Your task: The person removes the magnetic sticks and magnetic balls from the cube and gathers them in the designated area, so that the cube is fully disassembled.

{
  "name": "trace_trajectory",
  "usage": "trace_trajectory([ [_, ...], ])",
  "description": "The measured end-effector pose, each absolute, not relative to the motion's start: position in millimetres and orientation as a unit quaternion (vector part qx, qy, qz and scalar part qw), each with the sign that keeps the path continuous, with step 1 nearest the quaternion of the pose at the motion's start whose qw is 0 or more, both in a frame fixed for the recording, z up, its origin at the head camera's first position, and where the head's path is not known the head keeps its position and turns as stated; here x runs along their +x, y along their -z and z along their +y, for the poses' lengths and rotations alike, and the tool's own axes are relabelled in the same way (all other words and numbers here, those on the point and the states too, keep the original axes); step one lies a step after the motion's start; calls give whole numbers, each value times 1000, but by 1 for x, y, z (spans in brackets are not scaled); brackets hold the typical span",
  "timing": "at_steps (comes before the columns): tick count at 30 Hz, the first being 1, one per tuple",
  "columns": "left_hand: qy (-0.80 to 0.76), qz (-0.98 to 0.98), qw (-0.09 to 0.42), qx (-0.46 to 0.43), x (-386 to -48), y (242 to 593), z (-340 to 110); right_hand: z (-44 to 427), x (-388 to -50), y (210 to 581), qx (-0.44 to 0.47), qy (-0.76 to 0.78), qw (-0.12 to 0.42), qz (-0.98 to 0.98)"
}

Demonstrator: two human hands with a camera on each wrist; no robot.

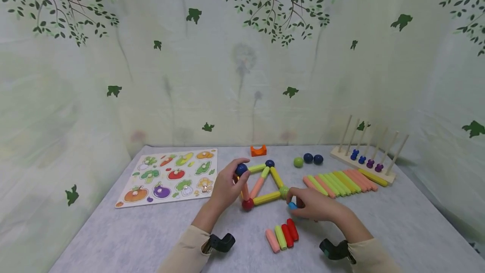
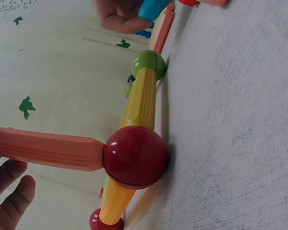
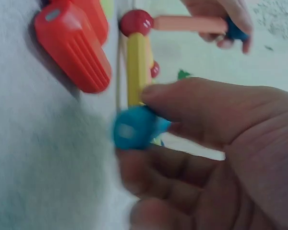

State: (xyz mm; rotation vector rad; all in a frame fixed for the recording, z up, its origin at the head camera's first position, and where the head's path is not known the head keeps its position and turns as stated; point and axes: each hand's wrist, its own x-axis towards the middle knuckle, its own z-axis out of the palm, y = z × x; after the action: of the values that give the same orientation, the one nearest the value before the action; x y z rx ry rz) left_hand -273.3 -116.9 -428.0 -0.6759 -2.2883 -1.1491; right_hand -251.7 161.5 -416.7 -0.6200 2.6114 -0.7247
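My left hand (image 1: 226, 186) grips a dark blue ball (image 1: 241, 169) between thumb and fingers. That ball tops a raised salmon stick (image 2: 48, 149), whose lower end joins a glossy red ball (image 2: 136, 157) on the table. From the red ball a yellow stick (image 1: 267, 198) runs to a green ball (image 1: 284, 191), part of a flat frame of sticks and balls. My right hand (image 1: 318, 203) pinches a short blue stick (image 3: 134, 128) close beside the green ball. The blue stick's far end is partly hidden by the fingers.
Loose short sticks (image 1: 282, 236) lie in front of the frame. At right are a row of longer sticks (image 1: 337, 183) and a pegged wooden stand (image 1: 388, 176). Spare balls (image 1: 308, 158) and an orange arch block (image 1: 258, 151) sit behind; a vegetable puzzle board (image 1: 170, 184) lies left.
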Motion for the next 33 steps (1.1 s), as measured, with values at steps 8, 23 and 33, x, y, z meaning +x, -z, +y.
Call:
trace_trajectory([
  [8,421,-836,250,-247,-272,428,-117,169,-250,417,-189,280,271,901],
  [23,423,-837,239,-250,-272,427,-117,167,-256,420,-200,289,195,916],
  [33,427,-830,244,-262,-273,427,-119,152,-288,426,-186,274,125,935],
])
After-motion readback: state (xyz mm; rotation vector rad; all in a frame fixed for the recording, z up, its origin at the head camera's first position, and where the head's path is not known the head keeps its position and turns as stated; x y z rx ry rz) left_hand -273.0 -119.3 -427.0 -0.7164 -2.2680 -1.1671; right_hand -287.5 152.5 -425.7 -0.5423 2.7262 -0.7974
